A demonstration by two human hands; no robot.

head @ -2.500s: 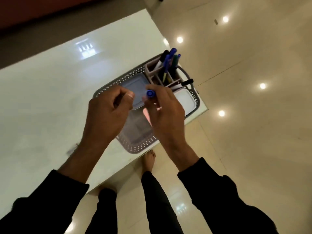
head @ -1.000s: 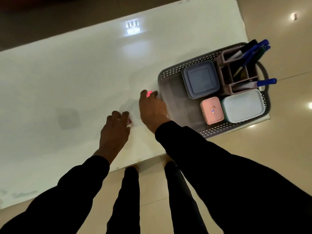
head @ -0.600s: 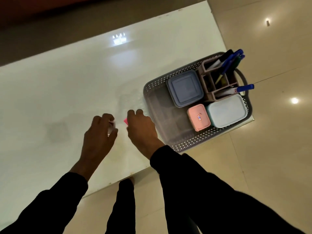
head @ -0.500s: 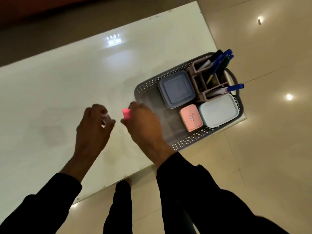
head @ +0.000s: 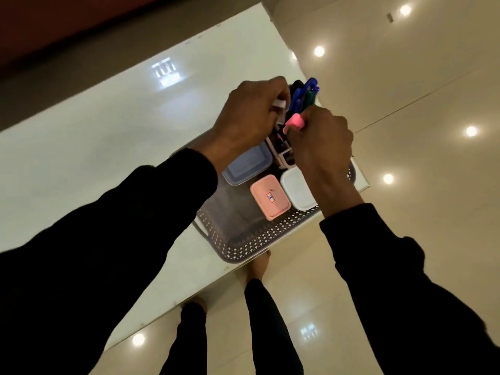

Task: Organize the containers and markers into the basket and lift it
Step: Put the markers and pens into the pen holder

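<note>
A grey perforated basket [head: 251,247] sits at the table's near right corner. Inside lie a blue-grey lidded container [head: 247,167], a small pink container [head: 270,197] and a white container [head: 296,192]. A divided marker holder [head: 284,155] stands at the basket's far side with blue and green markers [head: 308,94] sticking up. My right hand [head: 319,142] is closed around a pink marker [head: 295,122] just above the holder. My left hand [head: 251,115] holds a white-bodied marker [head: 280,106] over the holder's far left part. Both hands hide most of the holder.
The white glossy table [head: 108,147] stretches left of the basket and reflects a ceiling light. Its near edge and right corner lie close to the basket. A shiny tiled floor with light reflections is to the right and below, where my legs and feet stand.
Both hands picked up a marker each from the table left of the basket and carried them right, over the marker holder. The view shifted towards the basket.
</note>
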